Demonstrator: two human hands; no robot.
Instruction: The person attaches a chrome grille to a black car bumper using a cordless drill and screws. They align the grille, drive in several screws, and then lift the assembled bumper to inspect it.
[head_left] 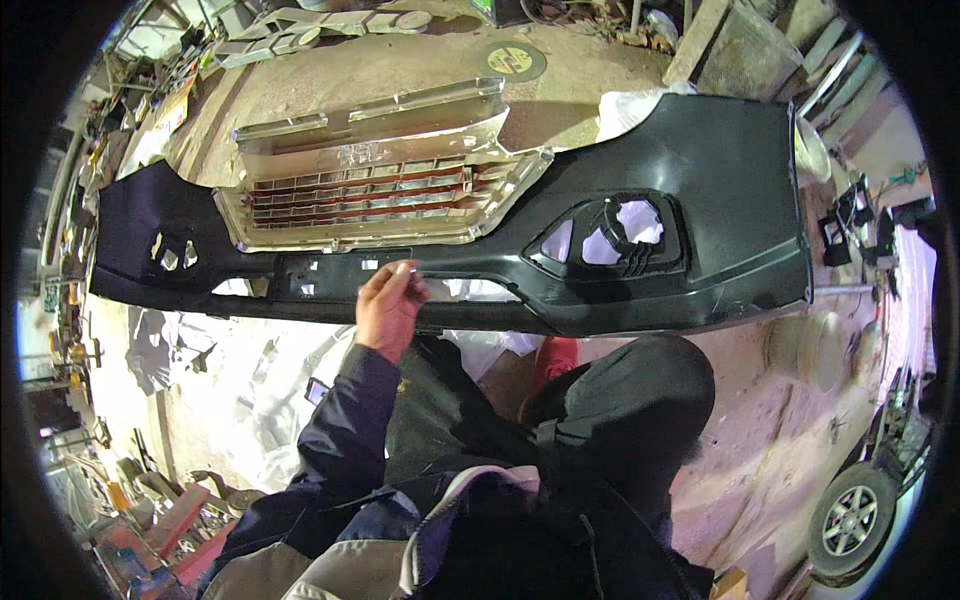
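Note:
A black car bumper [735, 170] stretches across in front of my knees, with its fog-lamp opening [655, 265] to the right. A silver-grey grille [385, 155] with slatted bars sits in the bumper's middle. My left hand [388, 305] is raised over the bumper's lower edge, below the grille. Its thumb and fingers are pinched together; a tiny bright spot shows at the tips, too small to name. Whether the hand touches the bumper, I cannot tell. My right hand is out of sight.
Crumpled clear plastic sheeting [265, 400] lies on the floor at left, with a phone-like object [317, 391] beside my sleeve. Tools and red metal parts [180, 520] crowd the lower left. A wheel [853, 520] lies at lower right. A round disc [510, 62] rests beyond the grille.

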